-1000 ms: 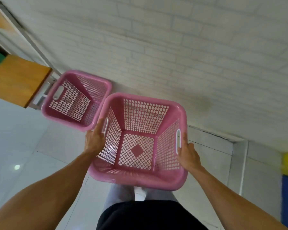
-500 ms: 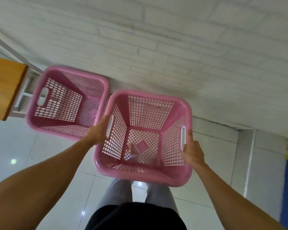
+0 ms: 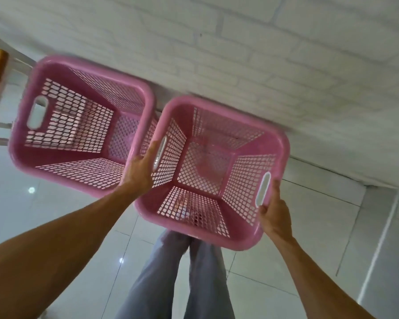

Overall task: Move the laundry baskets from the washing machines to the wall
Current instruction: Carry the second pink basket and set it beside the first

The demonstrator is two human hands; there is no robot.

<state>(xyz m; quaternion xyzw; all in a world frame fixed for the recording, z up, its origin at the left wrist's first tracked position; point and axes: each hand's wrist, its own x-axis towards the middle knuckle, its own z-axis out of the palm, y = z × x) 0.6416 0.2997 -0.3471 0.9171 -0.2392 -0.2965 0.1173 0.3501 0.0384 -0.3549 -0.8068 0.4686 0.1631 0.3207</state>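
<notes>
Standing against the white brick wall [image 3: 286,54], the left basket [image 3: 78,134] is empty, and the held basket [image 3: 207,171] sits just beside it. The left hand [image 3: 139,171] and right hand [image 3: 274,212] close around its handle slots. Judged light, stiff perforated plastic; the slots suit gripping.
</notes>
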